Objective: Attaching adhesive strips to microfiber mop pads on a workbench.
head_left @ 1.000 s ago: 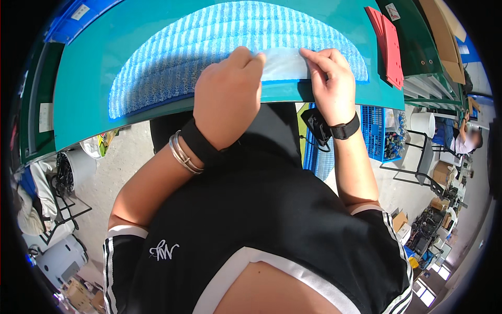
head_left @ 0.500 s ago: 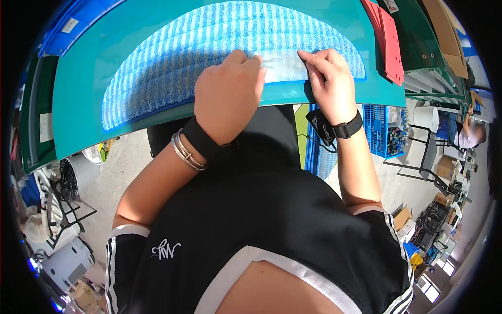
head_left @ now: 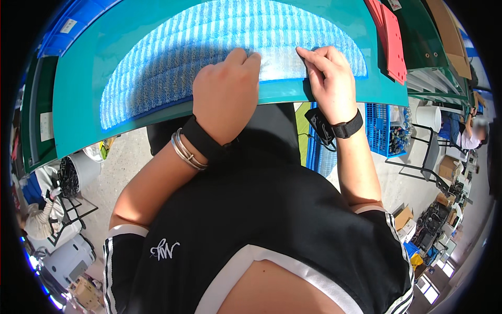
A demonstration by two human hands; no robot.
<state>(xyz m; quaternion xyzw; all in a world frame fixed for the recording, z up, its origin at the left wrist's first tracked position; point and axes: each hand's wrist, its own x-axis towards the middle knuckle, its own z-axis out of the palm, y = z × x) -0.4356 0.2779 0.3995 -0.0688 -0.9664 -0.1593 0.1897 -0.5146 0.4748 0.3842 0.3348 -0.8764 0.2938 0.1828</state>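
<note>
A half-moon mop pad (head_left: 167, 57), striped blue and white with a blue edge, lies flat on the teal tabletop (head_left: 78, 99). Over its lower right part sits a whitish, see-through piece of plastic film (head_left: 282, 64). My left hand (head_left: 226, 97) is closed at the film's left side, its fingertips mostly hidden behind the knuckles. At the film's right side my right hand (head_left: 334, 78) is closed in a pinch, index finger stretched along the edge. Both hands rest over the pad near the table's front edge.
Red flat sheets (head_left: 389, 44) lie at the table's right end, and a blue bin (head_left: 73, 26) stands at the far left. Below the right side is a blue plastic basket (head_left: 377, 128). A co-worker (head_left: 470, 133) is at the far right.
My left hand has shifted slightly left and its thumb has gone out of sight. The right hand stays nearly in place at the film's right side.
</note>
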